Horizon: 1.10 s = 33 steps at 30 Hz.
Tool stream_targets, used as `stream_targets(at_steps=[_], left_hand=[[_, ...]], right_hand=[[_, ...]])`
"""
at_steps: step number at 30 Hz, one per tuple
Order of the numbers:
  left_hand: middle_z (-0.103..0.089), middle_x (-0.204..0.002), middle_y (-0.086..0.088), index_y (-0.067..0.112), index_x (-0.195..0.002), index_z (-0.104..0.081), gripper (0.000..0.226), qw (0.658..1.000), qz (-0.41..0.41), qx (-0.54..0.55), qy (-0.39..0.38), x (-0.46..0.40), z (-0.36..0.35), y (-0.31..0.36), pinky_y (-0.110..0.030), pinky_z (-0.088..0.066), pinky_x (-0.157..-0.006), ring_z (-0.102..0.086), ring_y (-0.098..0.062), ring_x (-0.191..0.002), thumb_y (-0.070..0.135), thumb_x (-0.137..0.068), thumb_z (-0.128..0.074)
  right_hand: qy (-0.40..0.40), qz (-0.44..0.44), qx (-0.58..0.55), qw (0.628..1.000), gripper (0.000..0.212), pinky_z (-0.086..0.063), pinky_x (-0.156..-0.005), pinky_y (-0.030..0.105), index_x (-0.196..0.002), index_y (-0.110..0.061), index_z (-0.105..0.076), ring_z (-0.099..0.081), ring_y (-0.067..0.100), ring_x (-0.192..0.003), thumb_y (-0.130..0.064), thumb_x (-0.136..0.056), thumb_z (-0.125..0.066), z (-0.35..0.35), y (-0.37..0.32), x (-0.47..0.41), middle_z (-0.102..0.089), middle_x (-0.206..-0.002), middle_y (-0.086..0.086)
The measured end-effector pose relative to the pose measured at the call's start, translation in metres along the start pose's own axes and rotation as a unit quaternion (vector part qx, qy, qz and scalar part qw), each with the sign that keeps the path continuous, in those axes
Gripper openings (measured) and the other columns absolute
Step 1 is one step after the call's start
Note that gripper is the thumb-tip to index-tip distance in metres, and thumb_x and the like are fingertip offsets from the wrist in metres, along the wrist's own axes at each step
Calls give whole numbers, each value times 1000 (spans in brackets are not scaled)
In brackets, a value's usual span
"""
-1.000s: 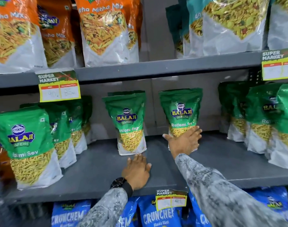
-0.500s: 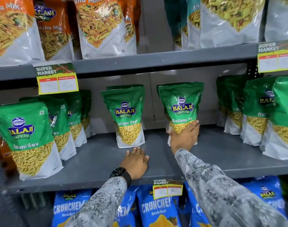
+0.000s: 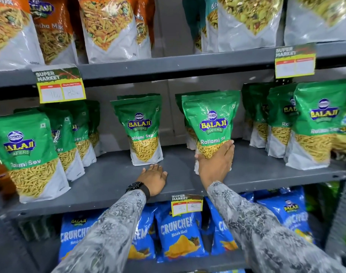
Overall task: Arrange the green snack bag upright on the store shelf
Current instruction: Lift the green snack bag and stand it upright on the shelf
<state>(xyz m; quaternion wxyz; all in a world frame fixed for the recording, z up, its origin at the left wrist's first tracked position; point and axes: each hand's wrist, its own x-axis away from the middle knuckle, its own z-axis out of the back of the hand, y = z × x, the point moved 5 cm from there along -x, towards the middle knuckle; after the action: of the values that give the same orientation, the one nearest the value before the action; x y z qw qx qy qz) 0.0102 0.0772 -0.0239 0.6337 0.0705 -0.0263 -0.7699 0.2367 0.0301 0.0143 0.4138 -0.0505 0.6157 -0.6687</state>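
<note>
A green Ratlami Sev snack bag (image 3: pixel 211 119) stands upright on the grey middle shelf (image 3: pixel 109 180), right of centre, pulled forward from another green bag behind it. My right hand (image 3: pixel 215 164) grips its lower front, fingers wrapped over the clear window. My left hand (image 3: pixel 153 177) lies flat on the shelf, palm down, just in front of a second upright green bag (image 3: pixel 142 129), fingers spread and holding nothing.
Rows of the same green bags stand at the shelf's left (image 3: pixel 28 152) and right (image 3: pixel 314 125). Orange and teal bags fill the shelf above; blue Crunchem bags (image 3: pixel 178 231) fill the one below. Price tags (image 3: pixel 59 85) hang from the shelf edges.
My right hand has closed around the bag's base and drawn it forward toward the shelf's front edge. My left hand has stayed flat on the shelf.
</note>
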Motion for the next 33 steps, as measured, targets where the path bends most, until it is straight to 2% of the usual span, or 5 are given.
stream_targets(at_steps=[9,26,31,33], left_hand=[[-38,-158,-14,6,-139,-47,50,1000,-14,-5,17,5,4,5,-52,-19,-121,-29,-27,-150,36,-107,-23],[-38,-158,-14,7,-140,-47,52,1000,-18,-11,23,1,1,-1,-52,-20,-121,-31,-27,-150,38,-106,-22],[-39,-158,-14,7,-141,-47,53,1000,-17,-10,22,2,1,0,-51,-20,-121,-32,-27,-149,38,-106,-22],[-44,-152,-16,7,-135,-50,50,1000,-17,-9,23,2,2,1,-52,-24,-119,-37,-29,-144,37,-106,-22]], right_hand=[[2,5,-20,1000,126,-22,-126,50,-164,-4,-6,-18,34,-158,-29,-76,-91,36,2,26,-18,-171,18],[-10,2,-37,999,131,-20,-127,49,-165,-14,-1,-17,30,-159,-37,-73,-92,64,11,38,-15,-172,11],[-6,14,-20,1000,136,-16,-126,54,-165,-13,3,-13,30,-159,-46,-72,-90,68,8,41,-10,-173,13],[-8,21,-25,999,136,-13,-125,57,-165,-15,6,-9,29,-160,-50,-73,-88,71,7,44,-5,-174,11]])
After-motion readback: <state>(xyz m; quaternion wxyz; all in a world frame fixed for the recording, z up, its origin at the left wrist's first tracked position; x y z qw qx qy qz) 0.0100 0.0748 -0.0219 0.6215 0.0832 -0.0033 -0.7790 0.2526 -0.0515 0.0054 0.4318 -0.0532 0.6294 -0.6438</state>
